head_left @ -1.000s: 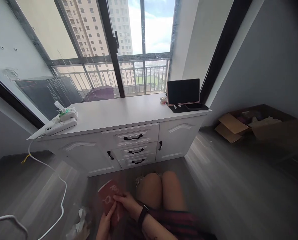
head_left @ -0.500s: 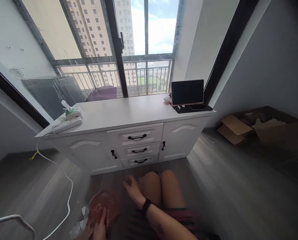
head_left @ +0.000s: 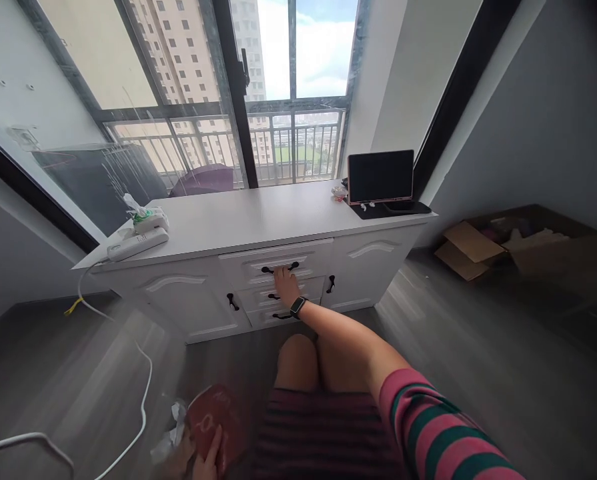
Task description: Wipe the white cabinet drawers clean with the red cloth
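My right hand reaches out to the white cabinet, its fingers closed on the black handle of the top drawer. A black watch sits on that wrist. My left hand stays low at the bottom edge and holds a red packet with white lettering over the floor beside my knees. Two more drawers lie under the top one, partly hidden by my right hand.
A power strip and a tissue pack lie on the cabinet's left end, with a white cable trailing over the floor. A tablet stands at the right end. Open cardboard boxes sit on the right. Crumpled wrapping lies by the packet.
My right hand left the red packet and stretched forward to the top drawer's handle. My left hand lowered the packet toward the floor and kept hold of it.
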`<act>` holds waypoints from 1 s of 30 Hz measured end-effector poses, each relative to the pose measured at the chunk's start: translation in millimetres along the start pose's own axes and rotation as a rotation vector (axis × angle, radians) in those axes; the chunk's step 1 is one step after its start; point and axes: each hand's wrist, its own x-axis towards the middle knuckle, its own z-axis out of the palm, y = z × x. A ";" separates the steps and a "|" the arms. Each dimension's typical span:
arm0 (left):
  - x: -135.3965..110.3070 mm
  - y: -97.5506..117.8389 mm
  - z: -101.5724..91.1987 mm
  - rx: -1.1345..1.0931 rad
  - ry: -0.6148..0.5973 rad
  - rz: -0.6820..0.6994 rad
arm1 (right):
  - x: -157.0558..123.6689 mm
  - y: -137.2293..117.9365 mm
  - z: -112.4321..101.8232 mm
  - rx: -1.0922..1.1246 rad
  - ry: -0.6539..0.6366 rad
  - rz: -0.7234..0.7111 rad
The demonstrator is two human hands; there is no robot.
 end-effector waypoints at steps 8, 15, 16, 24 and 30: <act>-8.7 -7.2 14.8 -0.248 -0.001 -0.378 | -17.4 -5.6 0.8 -0.060 0.026 0.002; -26.6 28.9 33.8 -0.389 -0.019 -0.438 | -33.9 -23.6 -1.2 -0.073 -0.012 0.113; -28.9 31.8 35.5 -0.398 -0.025 -0.453 | -37.7 -26.2 -2.3 -0.080 -0.017 0.123; -37.4 26.9 39.4 -0.423 -0.081 -0.412 | -70.6 -34.7 -16.4 -0.169 -0.018 0.108; -39.8 27.7 44.1 -0.437 -0.087 -0.409 | -94.6 -41.6 -26.6 -0.088 -0.003 0.105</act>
